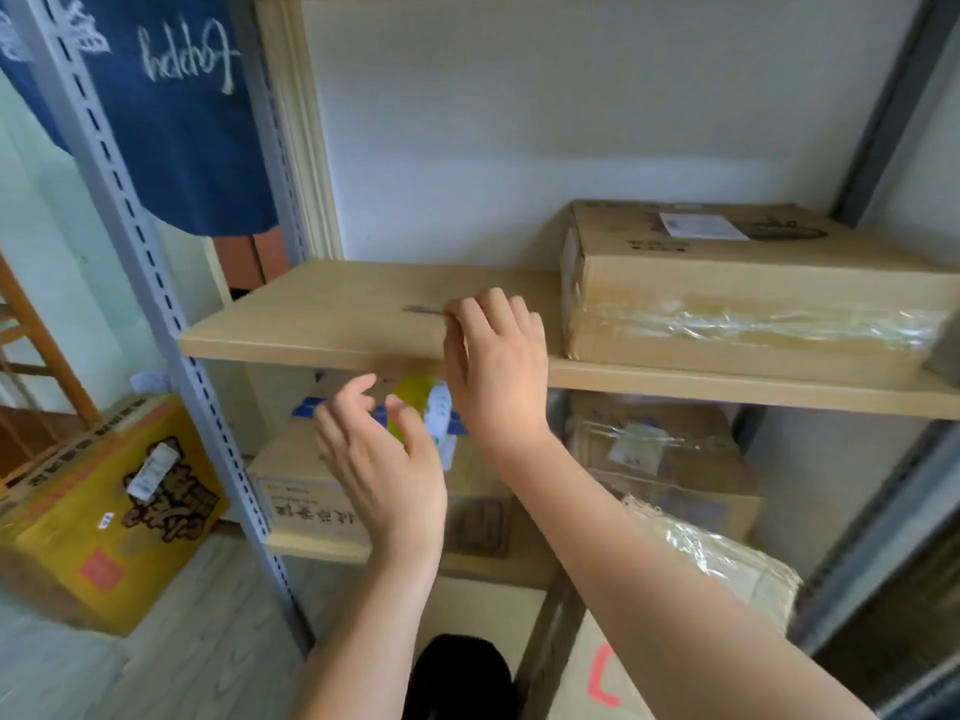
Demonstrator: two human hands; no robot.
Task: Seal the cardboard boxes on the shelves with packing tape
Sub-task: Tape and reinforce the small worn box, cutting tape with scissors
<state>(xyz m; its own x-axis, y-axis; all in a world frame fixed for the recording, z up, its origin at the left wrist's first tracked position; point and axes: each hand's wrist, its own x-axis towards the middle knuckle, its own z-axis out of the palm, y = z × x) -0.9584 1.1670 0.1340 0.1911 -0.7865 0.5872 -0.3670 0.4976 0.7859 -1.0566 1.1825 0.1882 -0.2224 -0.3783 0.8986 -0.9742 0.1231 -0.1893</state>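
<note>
**A thin tool at the shelf edge, and no tape in sight**

The right hand (493,356) is curling its fingers round a thin metal tool (423,310), perhaps a blade, lying on the upper shelf (311,324); it is risking a nick or a slip. The left hand (382,459) is hovering open, holding nothing. The cardboard box (727,288) is sitting just beside, to the right on that shelf, its front already glistening with clear tape.
</note>
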